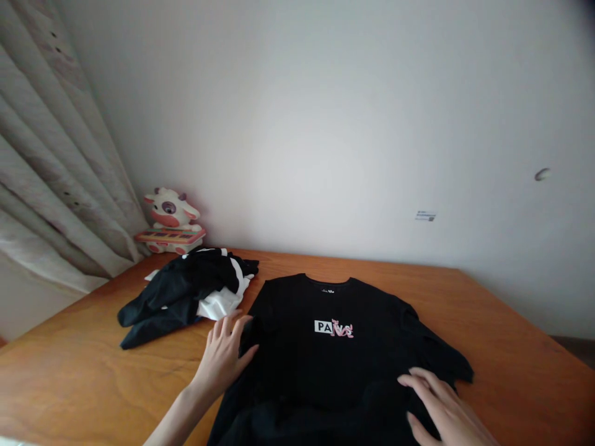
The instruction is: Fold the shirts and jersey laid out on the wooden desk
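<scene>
A black T-shirt [297, 365] lies spread on the wooden table with its neckline toward the wall. Its chest print has letters in a white box and pink figures. My left hand [225, 350] is at the shirt's left sleeve, thumb and fingers apart, with black cloth showing in the gap between them. Over the lower right side of the shirt is my right hand [439, 406], its fingers parted and curved and nothing held in them. The right sleeve stretches out beyond that hand. The lower end of the shirt runs out of the bottom of the view.
A heap of black and white clothes [186, 294] lies on the left of the wooden table [506, 353]. Behind it, in the corner, stands a cow-shaped toy keyboard [171, 223]. A pale curtain [56, 161] hangs at the left, and a white wall [316, 136] borders the far edge.
</scene>
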The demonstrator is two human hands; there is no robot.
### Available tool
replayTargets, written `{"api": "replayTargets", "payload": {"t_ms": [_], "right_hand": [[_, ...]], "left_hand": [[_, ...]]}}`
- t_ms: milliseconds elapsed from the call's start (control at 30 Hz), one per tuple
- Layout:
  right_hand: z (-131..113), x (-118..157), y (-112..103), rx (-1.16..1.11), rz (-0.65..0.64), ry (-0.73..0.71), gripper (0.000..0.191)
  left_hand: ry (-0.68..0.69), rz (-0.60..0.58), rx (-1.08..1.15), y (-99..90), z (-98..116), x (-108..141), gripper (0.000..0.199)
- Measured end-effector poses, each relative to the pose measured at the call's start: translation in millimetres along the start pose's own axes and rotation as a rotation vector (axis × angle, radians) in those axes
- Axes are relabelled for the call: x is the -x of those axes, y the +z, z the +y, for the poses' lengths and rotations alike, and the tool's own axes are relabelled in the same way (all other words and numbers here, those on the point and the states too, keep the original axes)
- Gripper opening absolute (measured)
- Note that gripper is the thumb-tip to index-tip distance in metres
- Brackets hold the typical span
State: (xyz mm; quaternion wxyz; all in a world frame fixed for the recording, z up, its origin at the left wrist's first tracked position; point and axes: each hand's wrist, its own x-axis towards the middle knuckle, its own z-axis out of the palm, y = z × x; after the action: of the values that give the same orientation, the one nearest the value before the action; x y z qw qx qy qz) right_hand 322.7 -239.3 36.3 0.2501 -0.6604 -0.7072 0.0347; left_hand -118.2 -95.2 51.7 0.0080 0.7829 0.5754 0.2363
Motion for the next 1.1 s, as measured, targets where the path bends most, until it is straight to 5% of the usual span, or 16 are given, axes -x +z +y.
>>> {"api": "replayTargets", "payload": {"t_ms": [67, 200, 367, 500, 600, 667, 767, 900, 1000, 1100], "right_hand": [[-34, -21, 6, -0.021, -0.012, -0.003, 0.034], [-93, -60, 24, -0.225, -0.206, -0.062, 0.030], [-127, -115, 54, -0.463, -0.468, -0.134, 0.025], [-129, -152, 92, -0.590, -0.477, -0.067, 0.032], [-120, -164, 119, -0.917, -0.404, 0.129, 0.049], [-111, -165, 129, -1.176, -0.286, 0.290, 0.060], [-101, -162, 136, -1.367, -0.180, 0.461, 0.068], [-100, -155, 137, -1.170, -0.129, 0.381, 0.066], [-103, -152, 138, -0.962, -0.117, 0.263, 0.065], [-105, -152, 141, -0.815, -0.118, 0.185, 0.044]], "left_hand": [[-0.023, -0.007, -0.090, 8.4, -6, -16, 0.052], [-0.114, -0.246, -0.051, 6.9, -10, -44, 0.029], [-0.340, -0.049, 0.190, -2.1, -27, -74, 0.039], [-0.436, 0.105, 0.411, -5.1, -31, -89, 0.046], [-0.321, 0.091, 0.510, -7.4, -6, -84, 0.051], [-0.119, -0.016, 0.537, -9.9, 20, -72, 0.048], [0.230, -0.359, 0.570, -10.1, 56, -50, 0.038], [0.209, -0.305, 0.491, 7.2, 68, -44, 0.028], [0.169, -0.183, 0.420, 31.2, 62, -61, 0.024], [0.164, -0.119, 0.287, 57.8, 60, -85, 0.028]]}}
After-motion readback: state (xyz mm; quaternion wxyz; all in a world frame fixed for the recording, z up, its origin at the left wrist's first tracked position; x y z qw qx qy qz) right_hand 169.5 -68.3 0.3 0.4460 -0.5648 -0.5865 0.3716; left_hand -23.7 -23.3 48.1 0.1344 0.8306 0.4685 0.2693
